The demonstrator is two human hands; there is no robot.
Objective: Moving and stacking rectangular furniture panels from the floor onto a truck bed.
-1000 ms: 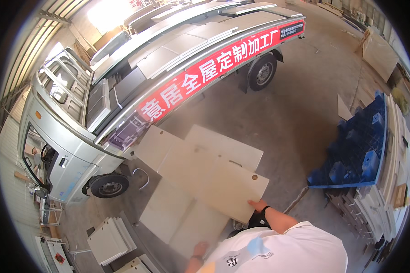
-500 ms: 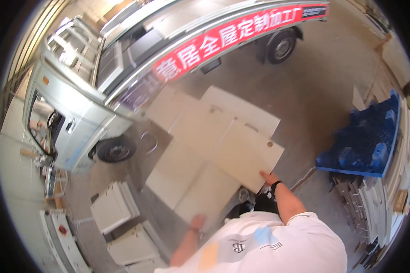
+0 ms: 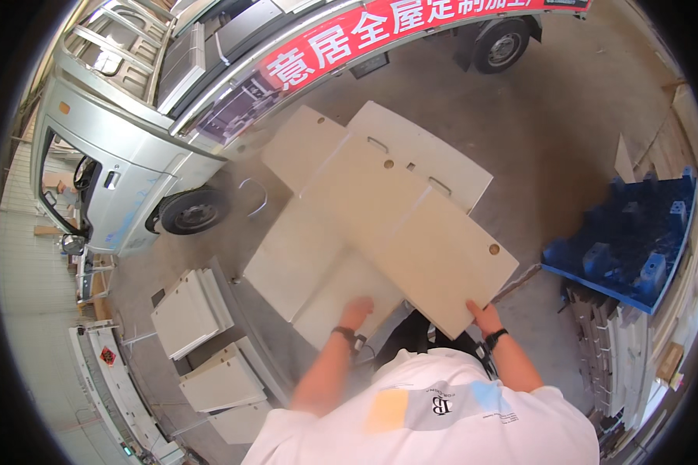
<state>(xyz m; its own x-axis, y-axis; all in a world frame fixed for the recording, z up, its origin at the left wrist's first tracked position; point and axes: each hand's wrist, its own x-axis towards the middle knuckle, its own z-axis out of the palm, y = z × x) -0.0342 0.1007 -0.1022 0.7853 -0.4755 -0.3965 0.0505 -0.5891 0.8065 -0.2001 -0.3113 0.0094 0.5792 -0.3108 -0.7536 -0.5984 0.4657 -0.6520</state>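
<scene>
A long cream board stack (image 3: 434, 240), bound with pale straps and pierced by round holes, lies slantwise before me. At its near right corner my right hand (image 3: 484, 318) grips the edge, thumb on top; the fingers below are partly hidden. My left hand (image 3: 356, 312), smeared by motion, hovers over or touches a pale panel (image 3: 337, 306) next to the stack; contact cannot be told. Another pale panel (image 3: 283, 260) lies left of it. Beyond the stack, a white panel (image 3: 434, 147) carries two dark handles.
A pale truck (image 3: 124, 163) with a red banner (image 3: 395, 35) stands across the far left. Smaller stacked panels (image 3: 190, 314) lie on the floor at left. On the right, a blue pallet (image 3: 628, 236) rests above upright boards (image 3: 616, 356). A thin strap loop (image 3: 256, 198) lies by the front wheel.
My left hand has moved forward and slightly right over the pale panel. My right hand keeps hold of the stack's corner, and the whole view has shifted.
</scene>
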